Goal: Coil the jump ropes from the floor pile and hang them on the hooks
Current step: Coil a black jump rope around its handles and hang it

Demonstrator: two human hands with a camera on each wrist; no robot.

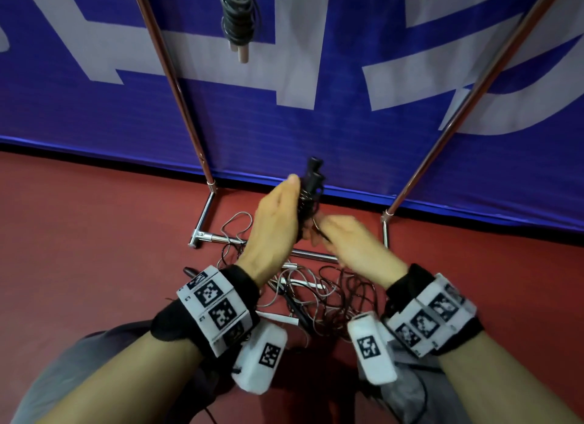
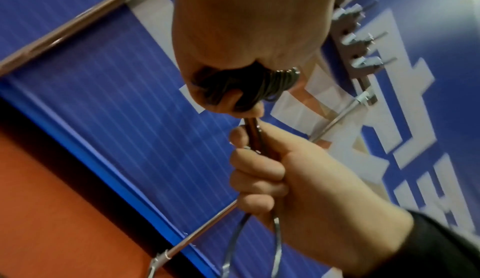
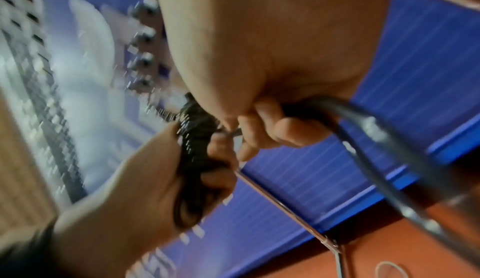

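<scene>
head: left hand (image 1: 278, 221) gripped the black jump rope (image 1: 311, 186), handles up, above the floor pile (image 1: 316, 290); right hand (image 1: 347, 243) clenched on its loose cord.
progress: one coiled rope (image 1: 237, 18) already hung on the rack; pile left, current coil unfinished, I'd judge.
left wrist: right fingers (image 2: 255, 171) clenched round doubled cord; hooks (image 2: 363, 35) empty.
right wrist: left fingers (image 3: 221, 159) wrapped the coil; blurred.
writing: banner (image 1: 94, 107) letters cropped, unreadable; wristbands carried square codes.
</scene>
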